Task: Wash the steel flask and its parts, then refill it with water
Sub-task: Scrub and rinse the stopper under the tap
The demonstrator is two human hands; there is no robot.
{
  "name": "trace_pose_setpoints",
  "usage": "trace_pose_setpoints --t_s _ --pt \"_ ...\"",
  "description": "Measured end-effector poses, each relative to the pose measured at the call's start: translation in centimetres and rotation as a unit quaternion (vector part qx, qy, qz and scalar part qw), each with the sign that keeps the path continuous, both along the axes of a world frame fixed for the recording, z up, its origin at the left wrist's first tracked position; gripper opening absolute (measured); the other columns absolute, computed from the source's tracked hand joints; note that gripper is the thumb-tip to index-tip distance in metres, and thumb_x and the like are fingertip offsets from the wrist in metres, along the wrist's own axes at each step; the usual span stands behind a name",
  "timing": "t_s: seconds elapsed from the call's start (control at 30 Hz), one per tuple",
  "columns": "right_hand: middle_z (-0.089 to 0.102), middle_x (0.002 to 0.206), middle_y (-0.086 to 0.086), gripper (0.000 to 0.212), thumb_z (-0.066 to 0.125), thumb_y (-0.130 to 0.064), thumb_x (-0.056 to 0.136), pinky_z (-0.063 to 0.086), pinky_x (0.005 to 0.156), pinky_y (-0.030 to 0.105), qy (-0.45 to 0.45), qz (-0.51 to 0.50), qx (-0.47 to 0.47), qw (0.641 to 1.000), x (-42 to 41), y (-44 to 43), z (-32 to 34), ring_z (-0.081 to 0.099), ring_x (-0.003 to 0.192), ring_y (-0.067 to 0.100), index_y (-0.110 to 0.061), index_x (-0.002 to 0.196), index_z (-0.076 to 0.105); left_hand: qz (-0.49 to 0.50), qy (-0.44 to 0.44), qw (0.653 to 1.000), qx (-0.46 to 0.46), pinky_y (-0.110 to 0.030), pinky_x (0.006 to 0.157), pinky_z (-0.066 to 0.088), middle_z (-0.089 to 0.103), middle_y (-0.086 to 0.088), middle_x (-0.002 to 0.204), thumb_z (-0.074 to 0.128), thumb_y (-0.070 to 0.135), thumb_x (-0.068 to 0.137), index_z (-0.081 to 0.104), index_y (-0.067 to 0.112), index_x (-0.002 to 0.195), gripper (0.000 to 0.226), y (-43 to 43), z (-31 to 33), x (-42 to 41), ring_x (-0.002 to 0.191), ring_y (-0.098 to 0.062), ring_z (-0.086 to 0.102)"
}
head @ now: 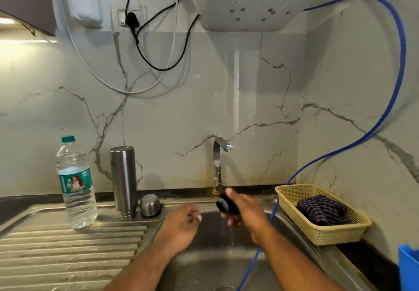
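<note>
Standing on the ribbed drainboard at left: a plastic bottle (77, 184), capped. Right of it is the steel flask (123, 182), apparently neck-down, probably to drain. The steel cup (150, 205) sits just beside it, dome up, likely for the same reason. The left hand (181, 225) hangs over the sink (204, 265), fingers loosely curled on nothing, slightly blurred. The right hand (246, 210) has fingers and thumb clamped round the black stopper (226, 203), held below the tap (218, 166) so drips land in the basin. No stream shows at the spout. Far right, a basket (326, 236) holds a checked cloth (319, 209). Judgement: stopper rinse in hand, refill not yet done.
</note>
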State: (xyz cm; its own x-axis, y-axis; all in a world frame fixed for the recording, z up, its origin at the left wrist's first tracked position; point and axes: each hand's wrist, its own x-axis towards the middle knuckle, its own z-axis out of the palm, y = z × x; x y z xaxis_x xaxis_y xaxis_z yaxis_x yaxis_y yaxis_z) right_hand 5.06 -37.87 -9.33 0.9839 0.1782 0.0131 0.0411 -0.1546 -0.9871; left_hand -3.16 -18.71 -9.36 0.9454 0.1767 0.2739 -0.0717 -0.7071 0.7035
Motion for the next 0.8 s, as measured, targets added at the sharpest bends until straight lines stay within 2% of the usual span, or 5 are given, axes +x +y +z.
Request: trace_pose_setpoints --t_s 0.17,0.37,0.5,0.63,0.8 --pt "0.073 0.100 0.000 0.036 0.079 -0.046 0.082 0.059 0.085 0.035 0.017 0.031 -0.437 0.899 -2.5 -1.1 -2.5 0.071 0.093 0.016 -0.021 0.106 0.069 -0.012 0.035 0.995 0.089 -0.022 0.096 0.051 0.062 0.015 0.119 0.066 0.036 0.096 0.060 0.037 0.125 0.030 3.4 -1.2 -4.2 0.107 -0.001 0.059" --pt "0.069 0.104 0.005 0.035 0.084 -0.035 0.084 0.055 0.054 0.022 -0.047 0.016 -0.199 0.979 -4.2 1.0 3.0 0.073 0.081 0.020 -0.022 0.108 0.063 -0.008 -0.015 0.991 0.136 -0.015 0.095 0.045 0.061 0.017 0.127 0.064 0.038 0.097 0.058 0.035 0.133 0.037 4.3 -1.8 -6.7 0.110 0.003 0.056" --pt "0.077 0.104 0.011 0.048 0.081 -0.044 0.084 0.059 0.066 0.036 0.031 0.080 -0.013 0.996 -5.8 1.0 3.9 0.074 0.079 0.026 -0.014 0.119 0.070 -0.025 -0.041 0.997 0.067 -0.014 0.096 0.044 0.061 0.020 0.125 0.065 0.034 0.097 0.057 0.037 0.134 0.038 4.3 -1.9 -7.2 0.111 0.005 0.057" --pt "0.074 0.098 0.000 0.034 0.078 -0.050 0.084 0.056 0.084 0.033 0.014 -0.042 -0.301 0.953 -6.8 1.0 -0.8 0.070 0.086 0.015 -0.024 0.103 0.069 -0.016 -0.049 0.998 0.038 -0.023 0.100 0.049 0.062 0.021 0.121 0.067 0.034 0.096 0.057 0.041 0.131 0.037 5.0 -2.1 -7.7 0.115 0.000 0.057" --pt "0.076 0.085 -0.003 0.038 0.078 -0.059 0.081 0.053 0.063 0.024 -0.083 -0.012 -0.278 0.957 -6.7 3.4 0.1 0.073 0.075 0.013 -0.024 0.094 0.074 -0.011 -0.049 0.999 0.000 -0.030 0.105 0.049 0.065 0.014 0.123 0.067 0.030 0.096 0.061 0.032 0.131 0.035 6.5 -1.5 -7.9 0.117 -0.004 0.059"
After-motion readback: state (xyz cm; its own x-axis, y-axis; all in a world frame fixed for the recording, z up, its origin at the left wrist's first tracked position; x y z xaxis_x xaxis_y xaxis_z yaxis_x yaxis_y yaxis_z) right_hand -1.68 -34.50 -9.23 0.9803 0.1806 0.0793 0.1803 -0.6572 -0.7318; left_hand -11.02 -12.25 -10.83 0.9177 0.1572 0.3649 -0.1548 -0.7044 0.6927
